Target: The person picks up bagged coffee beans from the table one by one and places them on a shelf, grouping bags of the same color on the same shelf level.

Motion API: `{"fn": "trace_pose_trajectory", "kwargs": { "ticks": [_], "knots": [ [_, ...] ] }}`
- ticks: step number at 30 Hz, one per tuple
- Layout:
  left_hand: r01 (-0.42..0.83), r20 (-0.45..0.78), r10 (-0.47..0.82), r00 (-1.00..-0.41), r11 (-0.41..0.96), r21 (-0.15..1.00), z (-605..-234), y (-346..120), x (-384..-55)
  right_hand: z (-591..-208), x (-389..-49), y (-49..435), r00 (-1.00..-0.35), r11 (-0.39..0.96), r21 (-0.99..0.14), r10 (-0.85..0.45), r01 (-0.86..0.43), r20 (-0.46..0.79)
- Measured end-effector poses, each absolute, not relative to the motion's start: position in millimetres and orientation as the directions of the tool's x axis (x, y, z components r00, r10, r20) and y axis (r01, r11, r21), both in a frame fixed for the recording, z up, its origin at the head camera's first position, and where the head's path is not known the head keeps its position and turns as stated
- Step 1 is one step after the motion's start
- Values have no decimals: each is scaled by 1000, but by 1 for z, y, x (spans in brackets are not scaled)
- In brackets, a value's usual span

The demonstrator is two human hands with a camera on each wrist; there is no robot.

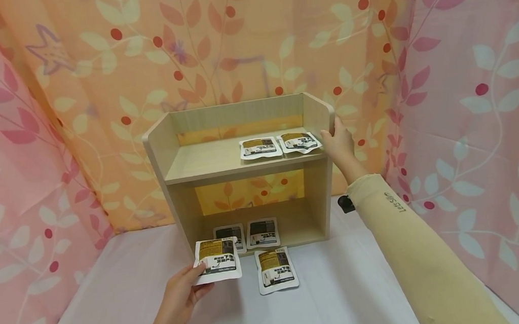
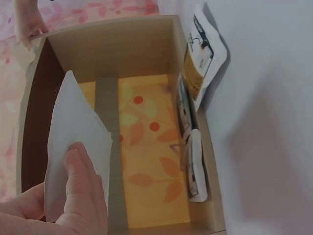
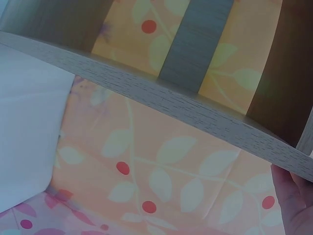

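My left hand (image 1: 184, 291) pinches a white-edged sachet (image 1: 220, 260) with a gold and black label, thumb on its face and fingers behind. It is held in front of the lower shelf's left part; the left wrist view shows the sachet's plain white back (image 2: 78, 127). At the right, my right hand (image 1: 342, 148) grips the upper side panel of a small two-tier wooden shelf (image 1: 209, 161). Two similar sachets, one left (image 1: 260, 148) and one right (image 1: 299, 142), lie on the upper tier. Two more, including a dark-labelled sachet (image 1: 263, 233), are on the lower tier.
Another sachet (image 1: 277, 271) lies on the white tabletop (image 1: 343, 298), just in front of the shelf. A small black object (image 1: 346, 204) sits by the shelf's right side. Floral curtains (image 1: 232, 42) enclose the back and both sides.
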State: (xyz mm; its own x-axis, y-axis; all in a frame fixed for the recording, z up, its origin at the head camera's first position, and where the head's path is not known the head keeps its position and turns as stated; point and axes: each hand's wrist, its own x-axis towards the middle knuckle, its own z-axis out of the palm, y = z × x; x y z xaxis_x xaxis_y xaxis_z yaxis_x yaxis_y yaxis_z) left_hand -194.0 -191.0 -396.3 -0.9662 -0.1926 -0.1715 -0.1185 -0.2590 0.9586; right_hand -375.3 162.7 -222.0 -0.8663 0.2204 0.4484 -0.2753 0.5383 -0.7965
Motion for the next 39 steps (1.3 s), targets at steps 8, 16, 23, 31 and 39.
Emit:
{"fn": "trace_pose_trajectory", "kwargs": {
  "ticks": [8, 16, 23, 31, 39],
  "knots": [
    [-84, -135, -182, -974, -262, 961, -384, -193, -190, -223, -376, 162, -867, 538, -795, 215, -280, 450],
    [-78, -127, -181, -975, -259, 963, -370, -193, -187, -223, -377, 161, -864, 545, -792, 219, -277, 453],
    [-59, -109, -180, -978, -263, 963, -361, -195, -187, -223, -376, 160, -861, 541, -791, 216, -287, 460],
    [-21, -72, -174, -982, -279, 960, -348, -195, -185, -223, -375, 161, -852, 546, -784, 221, -295, 475],
    [14, -42, -174, -984, -310, 951, -335, -195, -186, -225, -374, 162, -855, 540, -789, 222, -292, 469]
  ]
}}
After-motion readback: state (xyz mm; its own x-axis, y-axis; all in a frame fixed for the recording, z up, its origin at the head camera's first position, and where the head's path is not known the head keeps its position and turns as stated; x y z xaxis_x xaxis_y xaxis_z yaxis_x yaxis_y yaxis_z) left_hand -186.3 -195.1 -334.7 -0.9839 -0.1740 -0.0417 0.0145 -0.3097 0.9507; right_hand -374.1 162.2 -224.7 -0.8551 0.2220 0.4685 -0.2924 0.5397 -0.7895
